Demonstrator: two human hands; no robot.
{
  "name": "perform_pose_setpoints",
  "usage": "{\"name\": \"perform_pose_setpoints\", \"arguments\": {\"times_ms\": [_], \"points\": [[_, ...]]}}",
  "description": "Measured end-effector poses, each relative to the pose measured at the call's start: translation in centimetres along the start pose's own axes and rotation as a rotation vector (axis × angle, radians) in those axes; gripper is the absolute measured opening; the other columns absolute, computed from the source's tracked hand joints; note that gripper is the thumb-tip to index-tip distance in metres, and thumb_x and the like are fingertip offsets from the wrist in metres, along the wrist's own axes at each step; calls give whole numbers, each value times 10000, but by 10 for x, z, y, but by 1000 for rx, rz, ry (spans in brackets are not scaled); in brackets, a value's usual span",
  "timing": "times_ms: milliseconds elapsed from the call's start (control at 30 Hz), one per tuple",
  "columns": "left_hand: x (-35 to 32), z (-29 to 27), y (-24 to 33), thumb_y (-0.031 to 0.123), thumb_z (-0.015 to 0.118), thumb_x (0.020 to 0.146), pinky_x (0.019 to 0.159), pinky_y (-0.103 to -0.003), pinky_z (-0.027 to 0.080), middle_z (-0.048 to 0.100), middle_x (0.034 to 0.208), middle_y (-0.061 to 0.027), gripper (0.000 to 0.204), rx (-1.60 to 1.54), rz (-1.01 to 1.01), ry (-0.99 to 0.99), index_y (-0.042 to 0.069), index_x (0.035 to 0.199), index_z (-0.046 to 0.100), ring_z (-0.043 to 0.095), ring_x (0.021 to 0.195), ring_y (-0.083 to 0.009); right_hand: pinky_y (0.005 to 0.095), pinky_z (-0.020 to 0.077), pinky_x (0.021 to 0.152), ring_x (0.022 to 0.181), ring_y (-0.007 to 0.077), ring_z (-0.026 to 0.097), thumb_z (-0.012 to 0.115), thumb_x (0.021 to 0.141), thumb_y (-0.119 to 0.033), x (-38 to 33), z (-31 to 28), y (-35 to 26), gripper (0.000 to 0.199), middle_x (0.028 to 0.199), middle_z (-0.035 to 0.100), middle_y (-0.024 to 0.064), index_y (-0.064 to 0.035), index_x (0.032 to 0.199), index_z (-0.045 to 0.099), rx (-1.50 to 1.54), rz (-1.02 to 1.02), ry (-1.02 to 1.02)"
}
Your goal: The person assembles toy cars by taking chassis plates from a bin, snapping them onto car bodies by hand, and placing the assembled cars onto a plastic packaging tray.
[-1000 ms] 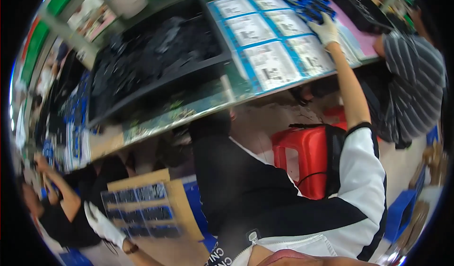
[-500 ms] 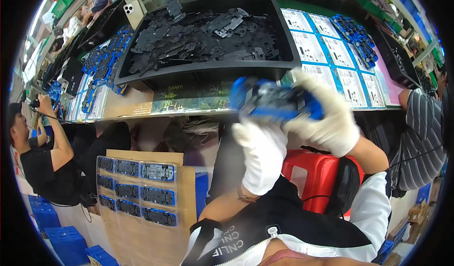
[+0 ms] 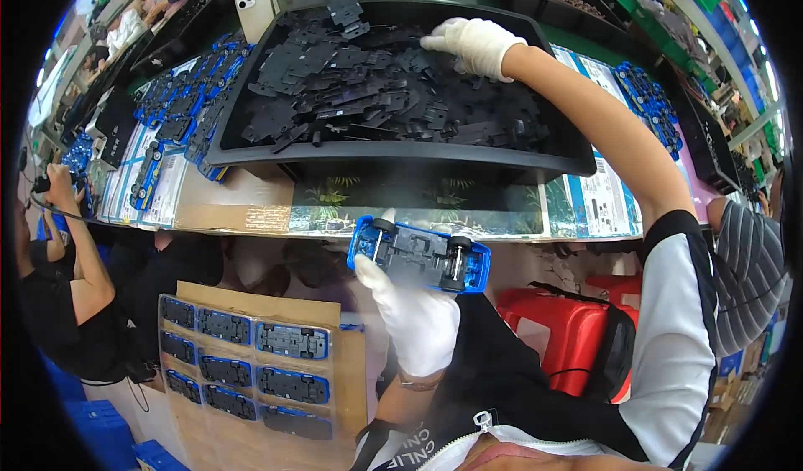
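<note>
My gloved left hand [image 3: 414, 325] grips a blue toy car [image 3: 418, 253] turned underside up, just in front of the table edge. The thumb lies over its near left end; the other fingers are mostly hidden beneath. Its dark inner floor and two wheel axles show. My gloved right hand [image 3: 477, 46] reaches into the far right part of a large black bin [image 3: 401, 155]. Its fingers are bent together at the heap of flat black chassis plates [image 3: 351, 86]; whatever lies between the fingertips is hidden.
Several blue car bodies [image 3: 180, 103] lie left of the bin, more [image 3: 648, 103] to the right. A clear tray of cars with black undersides [image 3: 224, 371] rests on cardboard at lower left. A red stool [image 3: 560, 329] stands beside me. A phone [image 3: 253, 11] leans behind the bin. Other people sit on both sides.
Both hands were at the car, over the table edge. The right hand has let go and moved forward into the bin; the left has brought the car closer to me.
</note>
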State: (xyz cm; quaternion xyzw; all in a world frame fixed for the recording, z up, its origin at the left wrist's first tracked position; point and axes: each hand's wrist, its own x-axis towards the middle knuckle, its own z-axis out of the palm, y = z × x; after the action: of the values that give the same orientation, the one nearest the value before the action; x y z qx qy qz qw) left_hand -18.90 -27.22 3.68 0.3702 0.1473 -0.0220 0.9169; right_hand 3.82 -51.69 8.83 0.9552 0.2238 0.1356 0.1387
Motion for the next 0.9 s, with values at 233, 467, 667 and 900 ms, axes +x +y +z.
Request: {"name": "perform_pose_setpoints", "arguments": {"times_ms": [233,467,667,900], "points": [[20,-27,3,695,377,958,903,-474,529,566,1210,-143,702,-72,6,68,131,1357,497,579,1069,-267,346,536,758,808,247,680,635,915,-155,-10,-5,17,284,992,708,120,-132,1195,677,474,249,37],[6,-25,0,704,366,953,899,-472,544,555,1181,-142,725,96,-39,44,118,1363,483,586,1053,-266,307,517,847,901,171,649,664,897,-123,-53,17,-5,421,961,694,97,-148,1314,614,857,361,-75],[0,-27,6,704,341,959,900,-468,549,556,1180,-136,734,37,-55,-50,110,1368,477,586,1053,-257,412,481,958,1105,371,600,736,815,-271,-55,-17,-14,530,1151,638,193,-184,1322,607,388,361,12],[1,-29,-4,711,317,960,913,-466,540,562,1178,-132,750,88,-14,-11,103,1368,476,590,1056,-260,432,509,887,1049,369,622,762,794,-259,-62,-11,-33,554,1143,640,173,-130,1305,593,136,213,-295]]}}
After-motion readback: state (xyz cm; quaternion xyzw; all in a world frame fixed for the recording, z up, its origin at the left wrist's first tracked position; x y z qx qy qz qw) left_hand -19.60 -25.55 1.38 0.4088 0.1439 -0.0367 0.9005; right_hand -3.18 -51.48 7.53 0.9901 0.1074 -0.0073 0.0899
